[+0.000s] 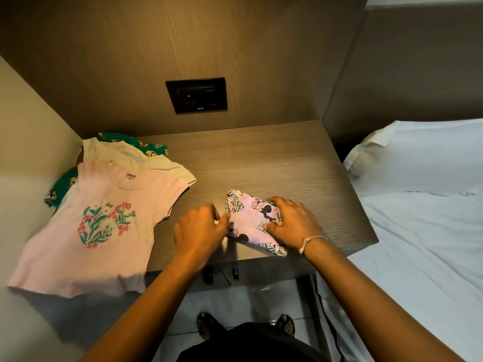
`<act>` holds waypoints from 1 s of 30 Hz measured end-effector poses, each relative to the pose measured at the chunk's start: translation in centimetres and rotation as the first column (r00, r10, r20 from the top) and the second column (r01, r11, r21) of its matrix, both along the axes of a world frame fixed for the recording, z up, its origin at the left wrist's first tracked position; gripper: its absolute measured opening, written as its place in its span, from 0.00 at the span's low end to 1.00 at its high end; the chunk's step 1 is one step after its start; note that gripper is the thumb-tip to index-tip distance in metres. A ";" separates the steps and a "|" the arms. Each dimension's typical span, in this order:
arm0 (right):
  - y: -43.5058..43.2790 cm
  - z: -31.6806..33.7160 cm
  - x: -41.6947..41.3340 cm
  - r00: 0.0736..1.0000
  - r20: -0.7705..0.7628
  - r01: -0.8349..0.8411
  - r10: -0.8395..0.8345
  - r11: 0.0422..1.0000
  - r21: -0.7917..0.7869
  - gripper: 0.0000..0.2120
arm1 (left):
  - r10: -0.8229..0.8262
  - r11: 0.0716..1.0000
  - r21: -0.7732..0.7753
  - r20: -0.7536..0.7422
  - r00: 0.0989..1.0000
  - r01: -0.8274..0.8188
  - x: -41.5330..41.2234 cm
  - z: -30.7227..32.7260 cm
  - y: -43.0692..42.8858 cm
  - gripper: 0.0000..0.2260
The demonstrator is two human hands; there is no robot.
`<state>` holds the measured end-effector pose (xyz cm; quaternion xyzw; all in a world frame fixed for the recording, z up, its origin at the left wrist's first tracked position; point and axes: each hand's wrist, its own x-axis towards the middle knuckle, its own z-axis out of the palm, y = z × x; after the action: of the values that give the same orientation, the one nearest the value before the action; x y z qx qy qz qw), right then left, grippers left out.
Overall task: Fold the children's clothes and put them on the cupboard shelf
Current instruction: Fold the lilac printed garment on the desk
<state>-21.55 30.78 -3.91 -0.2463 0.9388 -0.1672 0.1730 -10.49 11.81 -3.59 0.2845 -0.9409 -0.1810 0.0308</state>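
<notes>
A small folded pink garment with a cartoon print (251, 220) lies near the front edge of the wooden shelf top (261, 158). My right hand (292, 223) rests flat on its right side, pressing it down. My left hand (201, 228) pinches the garment's left edge; it is slightly blurred. To the left lies a pile of unfolded clothes: a pink t-shirt with a flower print (99, 220) on top, hanging over the front edge, a cream top (125, 155) under it, and a green printed garment (138, 143) at the bottom.
A black socket panel (196, 95) sits in the wooden back wall. A side wall closes the left. A bed with white sheets (423, 244) and a pillow (418, 152) stands to the right. Two drawer handles (222, 274) show below the front edge.
</notes>
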 end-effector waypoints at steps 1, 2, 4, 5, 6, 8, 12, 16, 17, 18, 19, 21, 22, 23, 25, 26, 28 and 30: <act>-0.3 -0.1 0.0 1.000 0.022 -0.013 0.012 1.000 0.029 0.31 | 0.019 0.994 0.105 0.152 0.988 -0.035 1.0 0.0 0.3 0.18; -0.7 -0.3 0.1 0.999 0.053 -0.011 0.009 0.999 0.037 0.31 | 0.017 0.965 0.250 0.242 0.970 -0.080 1.5 -0.3 0.8 0.20; -1.4 -0.5 0.2 0.992 0.124 0.023 -0.025 1.000 0.018 0.30 | 0.048 0.831 0.530 0.237 0.970 -0.171 1.5 -0.7 2.1 0.19; -1.6 -0.5 0.3 0.989 0.143 0.047 -0.047 0.999 0.007 0.29 | 0.087 0.779 0.597 0.200 0.976 -0.191 1.1 -1.0 2.6 0.18; -1.7 -0.7 0.4 0.987 0.147 0.069 -0.066 0.998 -0.010 0.28 | 0.131 0.760 0.617 0.163 0.978 -0.204 0.6 -1.2 3.0 0.16; -1.8 -0.8 0.8 0.980 0.160 0.133 -0.121 0.989 -0.065 0.24 | 0.201 0.757 0.618 0.089 0.975 -0.213 -0.2 -1.7 3.3 0.13; -0.4 -0.5 1.2 0.951 0.168 0.294 -0.260 0.929 -0.226 0.18 | 0.219 0.686 0.721 -0.084 0.972 -0.092 -1.7 -1.5 4.1 0.07; 3.7 1.4 -0.1 0.897 0.095 0.432 -0.432 0.810 -0.396 0.17 | 0.173 0.644 0.762 -0.236 0.956 0.071 -5.7 -0.5 7.0 0.05; 4.9 1.7 -0.6 0.875 0.080 0.467 -0.478 0.787 -0.404 0.18 | 0.156 0.647 0.755 -0.267 0.951 0.106 -7.0 -0.4 7.9 0.06; 6.1 2.0 -1.1 0.850 0.061 0.500 -0.523 0.766 -0.403 0.20 | 0.125 0.647 0.751 -0.278 0.952 0.134 -8.3 -0.4 9.0 0.08; 7.2 2.1 -1.6 0.822 0.047 0.540 -0.567 0.750 -0.383 0.21 | 0.082 0.650 0.742 -0.282 0.956 0.163 -9.5 -0.4 10.2 0.08; 9.3 1.7 -2.5 0.783 0.056 0.598 -0.620 0.726 -0.340 0.24 | -0.030 0.708 0.681 -0.235 0.972 0.186 -11.6 -1.0 12.2 0.08; 10.0 1.2 -2.8 0.777 0.069 0.612 -0.625 0.725 -0.316 0.24 | -0.086 0.768 0.613 -0.187 0.979 0.185 -12.4 -1.6 12.9 0.10; 10.7 0.9 -3.0 0.778 0.088 0.619 -0.622 0.737 -0.272 0.25 | -0.141 0.840 0.508 -0.135 0.981 0.191 -13.1 -2.2 13.5 0.12; 11.7 0.1 -3.2 0.807 0.102 0.590 -0.582 0.784 -0.193 0.30 | -0.220 0.946 0.236 -0.031 0.975 0.221 -13.3 -3.0 13.8 0.18; 12.2 -0.2 -3.2 0.832 0.070 0.554 -0.551 0.817 -0.159 0.33 | -0.248 0.959 0.138 -0.024 0.969 0.249 -13.0 -3.2 13.6 0.21; 13.1 0.1 -3.4 0.881 -0.076 0.459 -0.467 0.882 -0.102 0.37 | -0.360 0.929 0.034 -0.151 0.921 0.369 -11.5 -3.1 12.8 0.29; 13.8 0.5 -4.3 0.928 -0.199 0.298 -0.316 0.948 -0.114 0.35 | -0.540 0.839 -0.046 -0.201 0.818 0.542 -10.3 -2.9 12.1 0.36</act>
<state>-25.82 44.55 -3.38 -0.1198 0.9713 -0.2030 0.0319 -20.78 23.87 -6.53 -0.0142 -0.9734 -0.2168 0.0733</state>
